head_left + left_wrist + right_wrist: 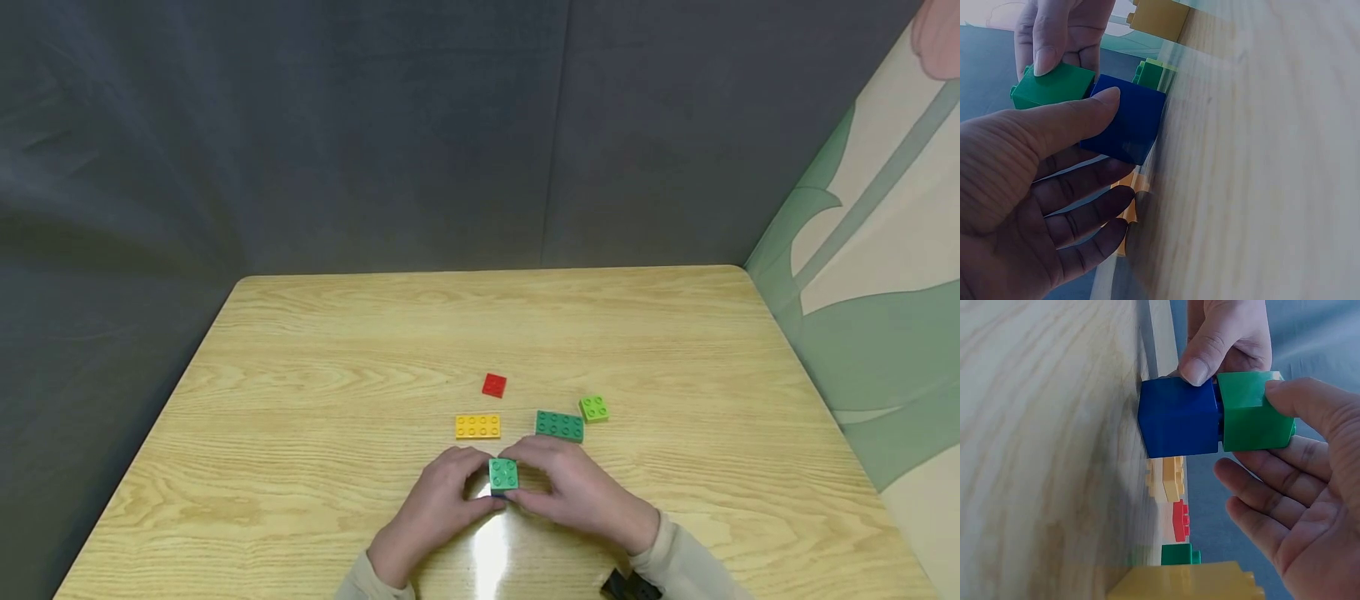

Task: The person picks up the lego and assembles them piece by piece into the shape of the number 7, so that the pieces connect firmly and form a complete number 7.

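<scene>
The blue block (pixel 1179 419) is pinched by the left hand (pixel 442 496); the green block (pixel 503 473) above, by the right hand (pixel 577 490).

1. Head view: bright, fairly even; before me, the wooden tabletop (pixel 315 500) carries a white glare streak at its near side.
2. Dark curtain (pixel 412 150): dim, faint sheen at left.
3. Green block (pixel 503 474): studded top catches light.
4. Left wrist view: dim, bluish; wood grain soft, washed out.
5. Right wrist view: similarly dim; soft shadow darkens the wood near the blue block (pixel 1179 419).
</scene>
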{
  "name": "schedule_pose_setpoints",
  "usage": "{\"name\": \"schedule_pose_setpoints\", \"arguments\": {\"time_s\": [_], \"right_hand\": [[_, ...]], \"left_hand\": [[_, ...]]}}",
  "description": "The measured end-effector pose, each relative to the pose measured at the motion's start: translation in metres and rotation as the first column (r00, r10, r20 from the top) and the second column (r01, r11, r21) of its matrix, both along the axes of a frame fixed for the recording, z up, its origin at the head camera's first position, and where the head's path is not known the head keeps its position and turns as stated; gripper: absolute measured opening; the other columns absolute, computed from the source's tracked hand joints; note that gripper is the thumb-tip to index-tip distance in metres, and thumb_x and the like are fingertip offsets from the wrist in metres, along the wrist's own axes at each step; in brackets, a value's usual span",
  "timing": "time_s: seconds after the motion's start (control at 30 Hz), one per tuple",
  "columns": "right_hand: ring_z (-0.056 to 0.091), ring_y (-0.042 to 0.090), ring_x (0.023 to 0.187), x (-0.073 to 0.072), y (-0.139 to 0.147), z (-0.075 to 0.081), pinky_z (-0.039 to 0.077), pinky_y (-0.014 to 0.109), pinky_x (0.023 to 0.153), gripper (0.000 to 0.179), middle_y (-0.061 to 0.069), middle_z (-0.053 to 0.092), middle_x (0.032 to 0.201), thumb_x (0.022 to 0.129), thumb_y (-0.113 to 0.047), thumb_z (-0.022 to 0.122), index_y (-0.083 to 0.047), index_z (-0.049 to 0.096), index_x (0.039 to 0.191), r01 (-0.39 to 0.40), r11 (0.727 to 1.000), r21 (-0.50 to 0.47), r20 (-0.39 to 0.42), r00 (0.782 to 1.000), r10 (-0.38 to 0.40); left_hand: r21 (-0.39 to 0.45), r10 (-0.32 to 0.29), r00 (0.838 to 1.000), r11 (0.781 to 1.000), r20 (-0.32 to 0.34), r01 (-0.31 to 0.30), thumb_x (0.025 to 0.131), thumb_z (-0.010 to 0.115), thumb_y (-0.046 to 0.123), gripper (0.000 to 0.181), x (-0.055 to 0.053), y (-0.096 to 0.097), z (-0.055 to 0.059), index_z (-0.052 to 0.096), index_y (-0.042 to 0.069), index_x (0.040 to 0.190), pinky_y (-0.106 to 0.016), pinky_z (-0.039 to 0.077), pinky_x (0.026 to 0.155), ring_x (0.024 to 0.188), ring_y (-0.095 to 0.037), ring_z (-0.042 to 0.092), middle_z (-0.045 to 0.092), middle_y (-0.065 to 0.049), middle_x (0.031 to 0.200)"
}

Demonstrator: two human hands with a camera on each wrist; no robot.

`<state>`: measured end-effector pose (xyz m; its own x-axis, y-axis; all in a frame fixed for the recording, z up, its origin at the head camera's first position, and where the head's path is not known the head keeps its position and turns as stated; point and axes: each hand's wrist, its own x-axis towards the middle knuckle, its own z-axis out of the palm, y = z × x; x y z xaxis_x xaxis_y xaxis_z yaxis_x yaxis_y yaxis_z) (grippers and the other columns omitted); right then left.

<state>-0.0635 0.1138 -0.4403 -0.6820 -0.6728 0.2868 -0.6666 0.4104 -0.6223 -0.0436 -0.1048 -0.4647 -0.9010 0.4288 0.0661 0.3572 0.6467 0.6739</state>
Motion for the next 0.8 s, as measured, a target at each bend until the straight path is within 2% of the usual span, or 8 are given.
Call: {"name": "schedule_pose_setpoints", "arguments": {"time_s": [0.5, 0.8], "right_hand": [[0.06, 0.007, 0.099, 0.0002, -0.0003, 0.0019, 0.052, 0.03, 0.087, 0.029, -0.009, 0.066, 0.108, 0.089, -0.027, 0.072, -0.014, 0.068, 0.114, 0.017, 0.998, 0.054, 0.029, 0.999, -0.018], [0.062, 0.014, 0.096, -0.0002, -0.001, 0.0033, 0.052, 0.03, 0.086, 0.033, -0.006, 0.067, 0.105, 0.087, -0.027, 0.073, -0.009, 0.068, 0.115, 0.022, 0.996, 0.085, 0.014, 1.0, -0.023]], "left_hand": [[0.001, 0.003, 1.0, 1.0, 0.014, -0.003, 0.079, 0.081, 0.035, 0.037, -0.0003, -0.0002, -0.0003, 0.068, 0.021, 0.111, -0.03, 0.049, 0.088, 0.1, -0.007, 0.057, 0.065, 0.013, 0.107], [0.005, -0.007, 1.0, 1.0, 0.022, 0.007, 0.08, 0.08, 0.036, 0.037, -0.0011, -0.0006, -0.001, 0.068, 0.021, 0.112, -0.031, 0.049, 0.089, 0.101, -0.007, 0.057, 0.065, 0.014, 0.108]]}}
